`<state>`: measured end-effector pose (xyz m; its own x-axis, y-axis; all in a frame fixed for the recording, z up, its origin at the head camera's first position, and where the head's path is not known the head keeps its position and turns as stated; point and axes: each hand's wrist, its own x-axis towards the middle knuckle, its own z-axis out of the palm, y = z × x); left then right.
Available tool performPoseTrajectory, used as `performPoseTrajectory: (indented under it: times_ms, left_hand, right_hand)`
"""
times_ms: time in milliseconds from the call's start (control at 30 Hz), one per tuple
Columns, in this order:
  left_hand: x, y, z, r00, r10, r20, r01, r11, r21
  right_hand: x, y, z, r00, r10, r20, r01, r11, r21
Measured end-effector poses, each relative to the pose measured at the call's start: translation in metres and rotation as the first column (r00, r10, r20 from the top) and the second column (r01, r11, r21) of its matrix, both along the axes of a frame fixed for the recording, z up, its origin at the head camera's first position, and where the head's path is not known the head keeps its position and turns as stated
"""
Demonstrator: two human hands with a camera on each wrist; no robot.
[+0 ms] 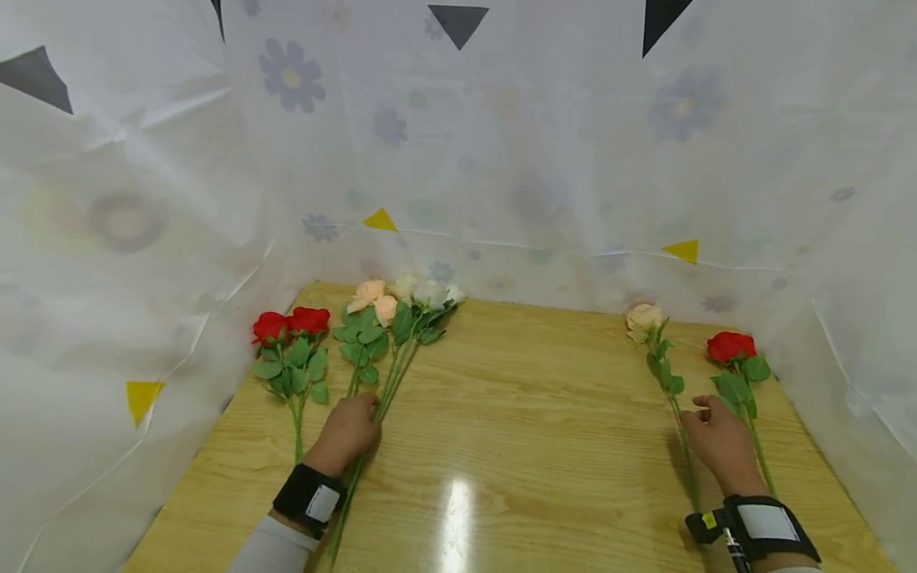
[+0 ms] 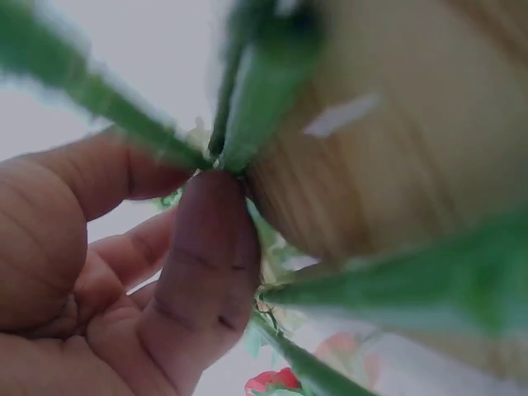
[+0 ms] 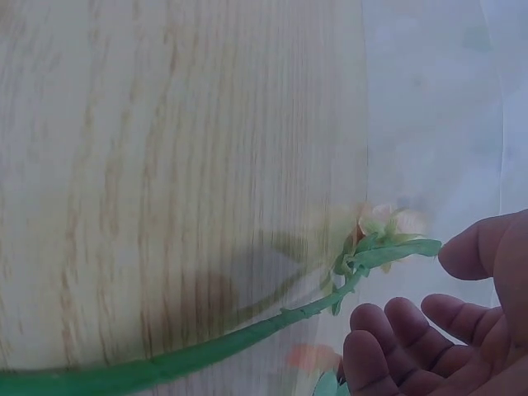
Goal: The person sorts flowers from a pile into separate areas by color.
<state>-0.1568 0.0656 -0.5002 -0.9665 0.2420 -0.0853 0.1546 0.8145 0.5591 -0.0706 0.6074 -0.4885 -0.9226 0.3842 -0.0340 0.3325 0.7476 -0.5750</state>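
On the left side of the table (image 1: pixel 523 414), the left hand (image 1: pixel 349 430) pinches green stems (image 1: pixel 392 382) between thumb and finger; exactly how many, I cannot tell. Just beyond it, those stems fan out into leaves and heads: peach roses (image 1: pixel 368 294) on the left, white roses (image 1: pixel 430 294) on the right, lying near the table's far edge. Left of this bunch, just beside it, lie two red roses (image 1: pixel 310 321), their stems running down toward the left wrist. Well apart, on the right side, the right hand (image 1: pixel 719 446) is empty, thumb apart from its loosely bent fingers, just beside the stem of a cream rose (image 1: pixel 644 319), whose head points to the far edge. To that hand's right is a single red rose (image 1: pixel 731 346), its leaves close past the fingers. Each wrist wears a black band (image 1: pixel 310 499). Around the table hangs a pale flowered sheet (image 1: pixel 530 159), with yellow triangles (image 1: pixel 380 220) low down and dark triangles (image 1: pixel 459 25) higher up.
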Motion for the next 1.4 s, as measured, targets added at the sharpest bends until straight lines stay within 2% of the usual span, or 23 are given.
performPoseTrajectory:
  times_ms: [100, 200, 333, 433, 567, 667, 800, 933, 1200, 1400]
  left_hand:
    - [0.000, 0.000, -0.001, 0.999, 0.018, -0.028, -0.018, 1.000, 0.011]
    - [0.004, -0.002, 0.003, 1.000, 0.008, -0.027, -0.009, 1.000, -0.027]
    - [0.015, -0.007, 0.013, 0.996, -0.036, 0.078, 0.044, 0.995, -0.093]
    - [0.023, -0.009, 0.019, 0.983, -0.078, 0.168, 0.094, 0.992, -0.087]
    - [0.028, -0.009, 0.020, 0.971, -0.103, 0.217, 0.116, 0.992, -0.043]
    - [0.027, -0.010, 0.019, 0.975, -0.095, 0.200, 0.104, 0.994, -0.033]
    - [0.024, -0.012, 0.018, 0.988, -0.088, 0.128, 0.094, 0.995, -0.041]
    - [0.023, -0.013, 0.017, 0.991, -0.099, 0.086, 0.104, 0.992, -0.064]
    - [0.025, -0.012, 0.019, 0.986, -0.123, 0.113, 0.131, 0.989, -0.067]
    - [0.024, -0.014, 0.014, 0.989, -0.102, 0.110, 0.106, 0.994, -0.031]
  right_hand:
    - [0.000, -0.002, -0.001, 1.000, -0.004, -0.002, 0.004, 1.000, -0.008]
    - [0.001, -0.003, -0.002, 1.000, -0.005, -0.008, 0.005, 1.000, -0.018]
    - [0.000, -0.004, -0.003, 1.000, -0.004, -0.012, 0.004, 1.000, -0.022]
    - [0.000, -0.005, -0.003, 1.000, -0.002, -0.008, 0.001, 1.000, -0.018]
    - [0.000, -0.005, -0.002, 1.000, 0.011, 0.000, -0.011, 1.000, -0.029]
    - [0.001, -0.005, -0.002, 1.000, 0.020, -0.011, -0.021, 0.999, -0.034]
    - [0.002, -0.008, -0.002, 0.999, 0.029, -0.038, -0.030, 0.999, -0.031]
    - [0.002, -0.009, -0.002, 0.998, 0.035, -0.048, -0.036, 0.999, -0.035]
    - [0.002, -0.011, -0.002, 0.999, 0.027, -0.045, -0.028, 0.999, -0.032]
    - [0.003, -0.012, -0.004, 0.998, 0.032, -0.051, -0.034, 0.999, -0.039]
